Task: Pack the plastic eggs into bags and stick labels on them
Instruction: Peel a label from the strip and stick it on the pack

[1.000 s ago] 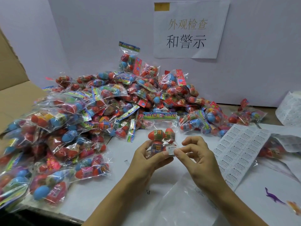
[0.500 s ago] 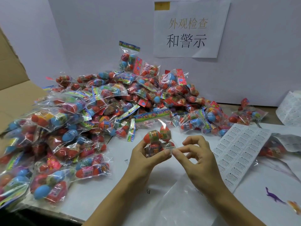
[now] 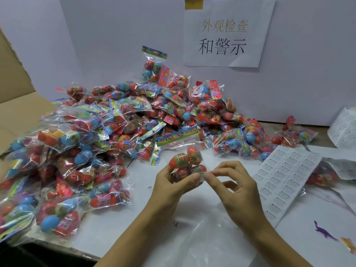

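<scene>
The grip of the left hand [image 3: 173, 182] is closed round a small clear bag of plastic eggs [image 3: 187, 162], held up above the white surface [image 3: 119, 224] in front of the person, with the thumb laid across the bag's lower front. The right hand [image 3: 234, 187] is pinched by thumb and forefinger on a small white warning label [image 3: 201, 174], which is being laid against the bag just beside the left thumb.

The step in hand is judged to be the sticking of the label. It would be done well if the film were kept taut over an egg by the left thumb, so that a firm backing is given. One edge should be set down first, then the rest smoothed outward, so that creases and bubbles are avoided. The label is best kept square and clear of the printed header strip.

The label sheet [image 3: 283, 182] lies near on the right, within easy reach for the next piece. A large pile of filled bags [image 3: 107, 135] is heaped to the left and behind.
</scene>
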Demonstrator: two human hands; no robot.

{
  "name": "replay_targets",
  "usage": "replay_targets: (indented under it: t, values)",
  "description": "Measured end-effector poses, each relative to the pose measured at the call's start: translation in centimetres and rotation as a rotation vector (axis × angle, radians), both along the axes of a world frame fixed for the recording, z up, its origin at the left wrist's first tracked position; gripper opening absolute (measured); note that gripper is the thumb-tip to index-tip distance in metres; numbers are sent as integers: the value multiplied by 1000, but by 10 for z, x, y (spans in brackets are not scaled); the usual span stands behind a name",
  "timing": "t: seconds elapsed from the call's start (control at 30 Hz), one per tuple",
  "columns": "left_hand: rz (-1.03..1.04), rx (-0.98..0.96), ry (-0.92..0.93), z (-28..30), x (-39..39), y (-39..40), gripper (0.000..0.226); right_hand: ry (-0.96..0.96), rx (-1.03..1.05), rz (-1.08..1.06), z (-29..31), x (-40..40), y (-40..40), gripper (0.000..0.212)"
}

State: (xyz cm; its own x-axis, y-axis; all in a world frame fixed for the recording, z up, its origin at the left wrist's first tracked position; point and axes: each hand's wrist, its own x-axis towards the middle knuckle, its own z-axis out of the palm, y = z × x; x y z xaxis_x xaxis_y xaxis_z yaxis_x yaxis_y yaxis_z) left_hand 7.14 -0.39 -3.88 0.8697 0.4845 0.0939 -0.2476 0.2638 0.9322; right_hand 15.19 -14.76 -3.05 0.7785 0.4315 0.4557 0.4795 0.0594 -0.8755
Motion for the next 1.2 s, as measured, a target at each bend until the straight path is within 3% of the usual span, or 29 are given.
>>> replay_targets:
  t: [0.37,0.57,0.63,0.77,0.87,1.0,1.2]
  values:
    - [-13,27,61,1,0,-3,34,-94,-29,-69,-4,-1,1,12]
    - [20,-32,107,0,3,-1,43,76,0,-71,-11,5,-1,21]
    - [23,-38,112,0,3,-1,51,112,22,-43,-11,3,-2,12]
    - [-13,6,110,1,2,-2,54,62,-18,-25,-10,-3,2,37]
    - [-30,-38,100,3,1,-3,64,8,-29,9,-11,-1,2,26]
    - [-57,-84,100,3,1,0,49,-2,6,88,-12,2,0,11]
    - [-60,-110,94,4,1,1,50,-12,-2,129,-12,3,-2,19]
